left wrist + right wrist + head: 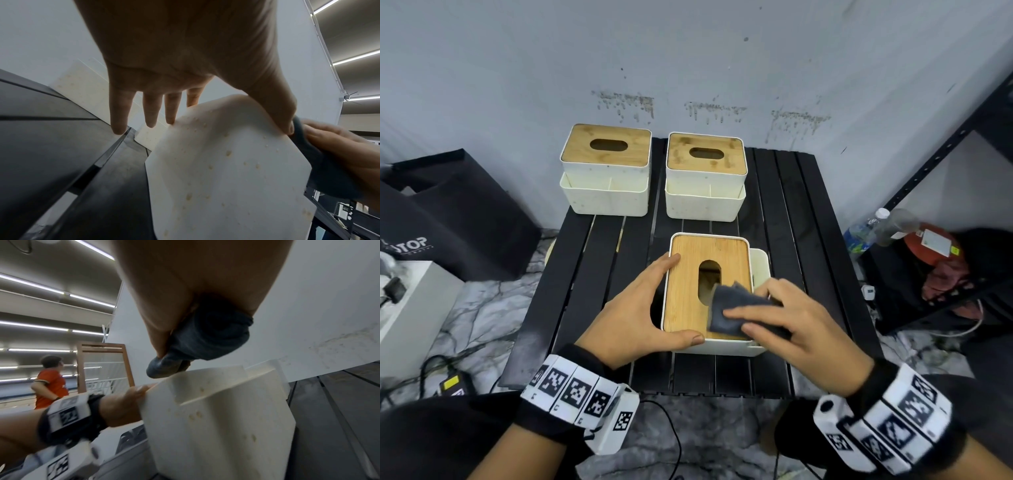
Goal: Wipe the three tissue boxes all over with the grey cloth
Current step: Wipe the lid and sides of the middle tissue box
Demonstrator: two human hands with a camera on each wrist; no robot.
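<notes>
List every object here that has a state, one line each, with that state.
Near tissue box: lid on, steadied by left hand.
Grey cloth: bunched, pressed on that lid by right hand.
Back-left tissue box: lid on, untouched.
Back-right tissue box: lid on, untouched.
Plastic bottle: capped, leaning.

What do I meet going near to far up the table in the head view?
Right hand pressing the grey cloth on the near tissue box, steadied by the left hand → then the two far tissue boxes side by side → wall.
</notes>
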